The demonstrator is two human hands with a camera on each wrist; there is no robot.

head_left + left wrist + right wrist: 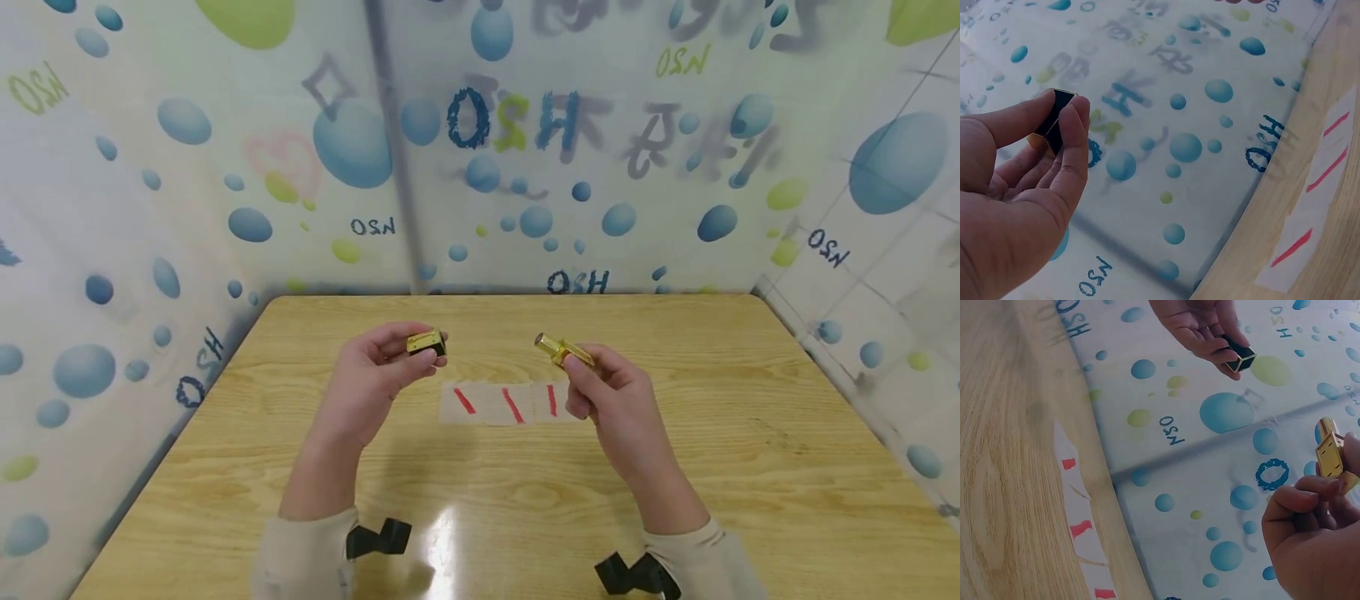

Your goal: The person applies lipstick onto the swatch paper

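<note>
My left hand pinches a small gold box-shaped piece with black sides, which looks like a lipstick cap, between thumb and fingers. In the left wrist view a dark face of this cap shows. My right hand grips what looks like a gold lipstick, a flat-sided body with a round tube pointing up and left. The lipstick's perforated-looking gold side faces the right wrist camera, its lower end hidden by fingers. Both pieces are held above the table, apart from each other.
A wooden table lies below the hands. On it is a pale paper strip with red slanted marks, partly behind my right hand. A patterned curtain closes off the back and sides. Black wrist mounts sit at both sleeves.
</note>
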